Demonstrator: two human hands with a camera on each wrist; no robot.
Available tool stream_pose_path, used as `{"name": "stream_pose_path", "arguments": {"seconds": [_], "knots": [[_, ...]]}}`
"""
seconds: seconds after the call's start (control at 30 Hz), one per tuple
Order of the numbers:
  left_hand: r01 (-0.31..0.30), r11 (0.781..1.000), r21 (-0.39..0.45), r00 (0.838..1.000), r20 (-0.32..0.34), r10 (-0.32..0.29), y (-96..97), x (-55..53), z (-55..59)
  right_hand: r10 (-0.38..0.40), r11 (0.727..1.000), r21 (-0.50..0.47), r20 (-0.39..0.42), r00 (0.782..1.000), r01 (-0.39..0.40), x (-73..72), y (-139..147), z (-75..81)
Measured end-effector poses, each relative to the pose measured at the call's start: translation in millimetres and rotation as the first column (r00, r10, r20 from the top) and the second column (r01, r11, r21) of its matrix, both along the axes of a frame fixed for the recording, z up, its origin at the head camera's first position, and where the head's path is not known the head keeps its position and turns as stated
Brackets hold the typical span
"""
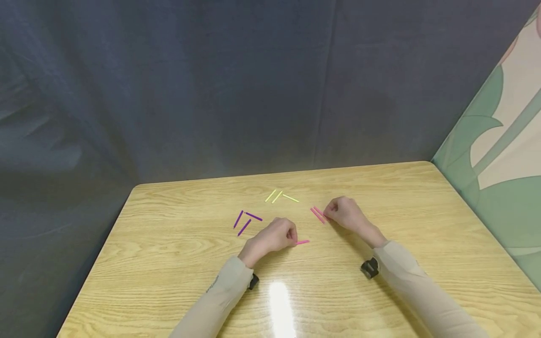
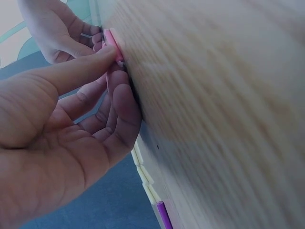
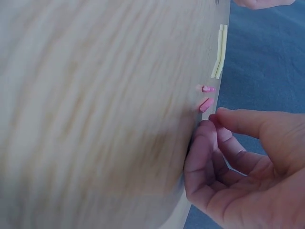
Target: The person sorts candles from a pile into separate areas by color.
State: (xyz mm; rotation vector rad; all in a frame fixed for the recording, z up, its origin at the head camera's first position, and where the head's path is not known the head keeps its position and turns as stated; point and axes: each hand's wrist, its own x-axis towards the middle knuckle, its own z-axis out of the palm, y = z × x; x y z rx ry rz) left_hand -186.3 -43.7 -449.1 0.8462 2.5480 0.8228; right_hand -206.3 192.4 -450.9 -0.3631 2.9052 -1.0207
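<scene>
In my left hand (image 1: 276,234), thumb and fingertips pinch a slim pink stick (image 1: 303,242) low over the table; its pale end shows beside the thumb in the left wrist view. My right hand (image 1: 344,213) has curled fingers, thumb and fingertips close together, beside two roughly parallel pink sticks (image 1: 316,214). Those sticks (image 3: 206,105) appear just beyond the fingertips in the right wrist view. Whether the right fingertips hold anything is unclear. To the left lie three purple sticks (image 1: 242,227), and farther back three pale yellow sticks (image 1: 290,198).
The wood-grain table (image 1: 169,263) ends at a dark curtain (image 1: 253,94) along the back. A wall with a leaf pattern (image 1: 507,197) stands to the right. Each sleeve carries a small black camera (image 1: 370,268) at the wrist. Glare brightens the table's front.
</scene>
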Motion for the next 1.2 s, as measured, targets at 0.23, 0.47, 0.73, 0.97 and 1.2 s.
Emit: {"name": "stream_pose_path", "arguments": {"seconds": [0.23, 0.47, 0.73, 0.97, 1.2], "knots": [[-0.011, 1.000, -0.005, 1.000, 0.020, 0.011, 0.5, -1.5, -1.0, 0.015, 0.999, -0.030, -0.047, 0.999, -0.016, 0.5, -0.7, -1.1], [-0.007, 1.000, 0.017, 0.999, 0.047, 0.007, -0.7, -2.1, -0.3, 0.082, 0.994, -0.072, -0.030, 0.996, -0.084, 8.2, -10.9, 10.4], [-0.002, 1.000, 0.029, 0.999, 0.052, 0.001, -1.8, -2.7, 0.9, 0.200, 0.979, -0.045, -0.029, 0.979, -0.201, 12.1, -23.4, 11.5], [-0.007, 1.000, 0.021, 0.998, 0.060, 0.006, -0.3, -2.5, 2.9, 0.334, 0.943, 0.003, -0.020, 0.942, -0.334, 20.7, -34.6, 9.7], [-0.007, 1.000, 0.010, 0.997, 0.076, 0.006, 1.7, -2.7, 1.7, 0.415, 0.910, 0.019, -0.022, 0.909, -0.415, 25.0, -41.6, 4.6]]}}
